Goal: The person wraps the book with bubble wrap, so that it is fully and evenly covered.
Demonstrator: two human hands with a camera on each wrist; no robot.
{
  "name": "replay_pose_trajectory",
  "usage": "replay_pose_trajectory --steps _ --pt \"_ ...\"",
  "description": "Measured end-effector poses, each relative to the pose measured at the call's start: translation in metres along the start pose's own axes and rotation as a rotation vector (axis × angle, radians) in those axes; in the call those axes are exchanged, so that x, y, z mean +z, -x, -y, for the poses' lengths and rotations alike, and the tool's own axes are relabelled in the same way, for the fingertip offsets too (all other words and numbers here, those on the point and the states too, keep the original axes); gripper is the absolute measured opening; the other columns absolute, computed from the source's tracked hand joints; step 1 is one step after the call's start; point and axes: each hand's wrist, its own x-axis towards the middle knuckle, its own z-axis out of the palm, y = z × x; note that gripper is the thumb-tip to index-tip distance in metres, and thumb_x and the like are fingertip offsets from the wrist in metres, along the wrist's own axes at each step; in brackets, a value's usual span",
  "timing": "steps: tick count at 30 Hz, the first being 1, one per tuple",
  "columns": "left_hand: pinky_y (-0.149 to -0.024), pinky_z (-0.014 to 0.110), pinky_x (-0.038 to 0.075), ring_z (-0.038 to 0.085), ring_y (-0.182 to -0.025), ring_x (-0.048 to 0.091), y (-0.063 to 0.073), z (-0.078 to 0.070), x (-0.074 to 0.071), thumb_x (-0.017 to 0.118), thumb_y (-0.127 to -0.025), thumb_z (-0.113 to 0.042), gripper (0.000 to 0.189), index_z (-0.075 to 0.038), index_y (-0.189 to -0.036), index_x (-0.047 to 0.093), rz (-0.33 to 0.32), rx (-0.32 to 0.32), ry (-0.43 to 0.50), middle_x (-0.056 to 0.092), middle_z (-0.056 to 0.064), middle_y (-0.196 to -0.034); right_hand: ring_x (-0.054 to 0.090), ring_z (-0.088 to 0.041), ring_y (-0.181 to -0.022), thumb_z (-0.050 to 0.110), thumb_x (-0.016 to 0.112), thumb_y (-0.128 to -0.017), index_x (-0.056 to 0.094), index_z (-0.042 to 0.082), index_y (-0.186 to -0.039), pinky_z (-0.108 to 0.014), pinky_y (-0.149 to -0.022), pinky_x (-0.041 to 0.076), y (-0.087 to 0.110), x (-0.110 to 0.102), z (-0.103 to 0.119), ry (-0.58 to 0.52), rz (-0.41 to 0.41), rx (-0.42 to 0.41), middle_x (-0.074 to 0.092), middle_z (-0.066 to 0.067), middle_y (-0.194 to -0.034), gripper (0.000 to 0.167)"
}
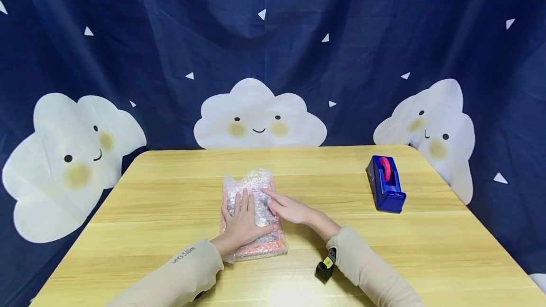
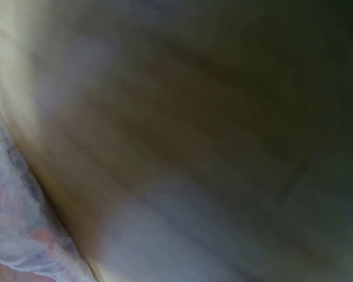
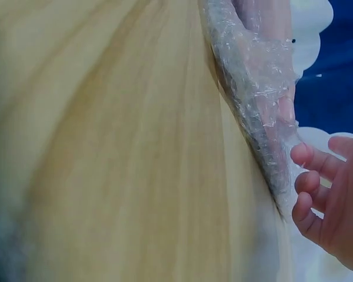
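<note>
A flat rectangular thing with a pink border, wrapped in bubble wrap (image 1: 256, 251), lies on the wooden table. My left hand (image 1: 244, 224) rests on its top with the fingers spread. From the right side, my right hand (image 1: 290, 208) reaches over the wrap's right edge with its fingers extended. In the right wrist view, the right hand (image 3: 341, 200) has slightly bent fingers beside the edge of the bubble wrap (image 3: 247, 76). The left wrist view catches only a corner of the wrap (image 2: 17, 217); the left hand is mostly out of sight there.
A blue tape dispenser (image 1: 386, 184) with a pink roll stands at the table's right. The wooden table (image 1: 170, 193) ends at a dark blue curtain (image 1: 264, 51) printed with white clouds. A black device (image 1: 326, 266) is strapped to the right wrist.
</note>
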Motion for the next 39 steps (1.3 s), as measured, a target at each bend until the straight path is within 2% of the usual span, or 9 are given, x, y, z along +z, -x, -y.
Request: replay_pose_trajectory --steps 2,4,9,15,19,26,30,39 --pt "-0.099 0.068 -0.007 0.036 -0.138 -0.003 0.000 0.000 0.000 0.051 -0.066 -0.078 0.118 0.001 -0.145 0.013 0.006 -0.002 -0.001 -0.001 0.018 -0.152 0.045 -0.033 -0.121 0.026 0.029 -0.100 0.023 0.013 -0.146 -0.050 -0.102 0.032 0.001 0.000 0.000 0.039 -0.011 0.009 0.047 -0.017 -0.133 0.048" --pt "-0.099 0.068 -0.007 0.036 -0.138 -0.003 0.000 0.000 -0.001 0.052 -0.066 -0.078 0.117 0.001 -0.144 0.013 0.004 0.000 0.000 -0.001 0.018 -0.152 0.037 -0.034 -0.128 0.028 0.030 -0.100 0.023 0.015 -0.146 -0.050 -0.104 0.029 0.001 0.001 0.000 0.067 -0.015 0.008 0.031 -0.014 -0.145 0.048" --pt "-0.099 0.068 -0.007 0.036 -0.138 -0.002 0.001 -0.001 -0.001 0.052 -0.067 -0.077 0.116 0.001 -0.144 0.015 0.002 0.003 -0.004 0.000 0.018 -0.152 0.034 -0.032 -0.130 0.031 0.031 -0.099 0.026 0.015 -0.145 -0.049 -0.105 0.027 0.000 0.002 -0.002 0.127 -0.011 -0.005 0.030 -0.010 -0.146 0.048" --pt "-0.100 0.068 -0.005 0.037 -0.138 -0.001 0.001 -0.001 -0.001 0.051 -0.066 -0.078 0.118 0.000 -0.145 0.014 -0.006 0.007 -0.023 0.001 0.018 -0.152 0.051 -0.026 -0.116 0.034 0.041 -0.096 0.033 0.009 -0.141 -0.044 -0.098 0.038 0.000 0.003 -0.001 0.187 -0.012 -0.048 0.050 -0.013 -0.132 0.052" --pt "-0.100 0.068 -0.005 0.037 -0.138 -0.001 0.001 0.000 0.000 0.052 -0.065 -0.078 0.118 0.000 -0.145 0.012 -0.011 0.004 -0.029 0.001 0.017 -0.152 0.058 -0.017 -0.092 0.031 0.048 -0.094 0.036 0.008 -0.140 -0.037 -0.088 0.046 0.000 0.004 0.000 0.206 -0.020 -0.065 0.061 -0.007 -0.108 0.053" --pt "-0.100 0.068 -0.005 0.036 -0.138 -0.002 0.000 0.000 0.000 0.052 -0.065 -0.077 0.118 -0.001 -0.145 0.011 -0.013 0.004 -0.037 0.001 0.017 -0.152 0.054 -0.008 -0.076 0.026 0.053 -0.091 0.039 0.008 -0.138 -0.029 -0.074 0.047 -0.003 0.008 0.002 0.262 -0.049 -0.068 0.061 -0.001 -0.094 0.053" --pt "-0.100 0.067 -0.005 0.036 -0.138 -0.001 0.000 0.000 0.000 0.052 -0.066 -0.077 0.118 -0.001 -0.145 0.011 -0.014 0.002 -0.040 0.001 0.017 -0.152 0.049 -0.005 -0.067 0.026 0.058 -0.087 0.039 0.009 -0.138 -0.023 -0.062 0.043 -0.006 0.010 0.001 0.291 -0.063 -0.048 0.054 0.006 -0.078 0.057" --pt "-0.100 0.067 -0.006 0.037 -0.138 0.000 0.000 -0.001 0.000 0.051 -0.066 -0.078 0.117 0.000 -0.145 0.013 -0.019 0.006 -0.041 0.002 0.018 -0.151 0.045 -0.004 -0.055 0.033 0.065 -0.079 0.040 0.013 -0.138 -0.019 -0.045 0.038 -0.008 0.011 0.003 0.413 -0.130 -0.009 0.051 0.011 -0.066 0.066"
